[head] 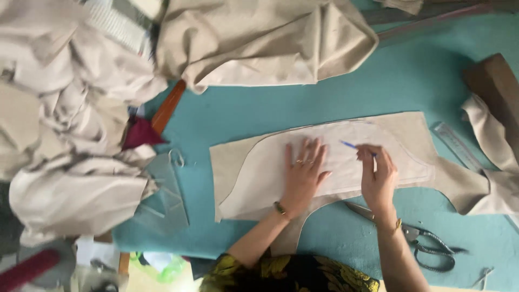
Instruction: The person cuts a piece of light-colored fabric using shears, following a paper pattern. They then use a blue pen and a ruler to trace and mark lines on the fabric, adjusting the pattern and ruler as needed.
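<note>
Head view looks straight down on a tracing job in progress: the left hand (304,172) lies flat with fingers spread, gripping nothing, and presses a pale paper pattern (335,162) onto a piece of beige cloth (405,132), while the right hand (378,176) is closed around a blue pen (351,145) whose tip sits on the pattern just up and to the left of that hand's fingers. Judging by the faint line that runs along the pattern's curved upper edge, the outline looks partly drawn; carrying it on would call for steady downward pressure from the flat hand so the 2 layers do not slip, and for the pen to hug the paper's edge. The pattern is thin, smooth and slightly translucent, with 1 long arched side; the cloth under it is matte and woven, already cut in a sweeping curve, and it spreads over a teal surface (346,81). Just below the right hand, near its wrist, lie dark metal scissors (427,246) with looped handles. Off to the right of that hand a clear plastic ruler (457,145) rests at a slant. Far to the left of the flat hand, loose beige fabric (70,135) is heaped in soft, rumpled folds, and a clear curved template (165,194) lies beside it.
</note>
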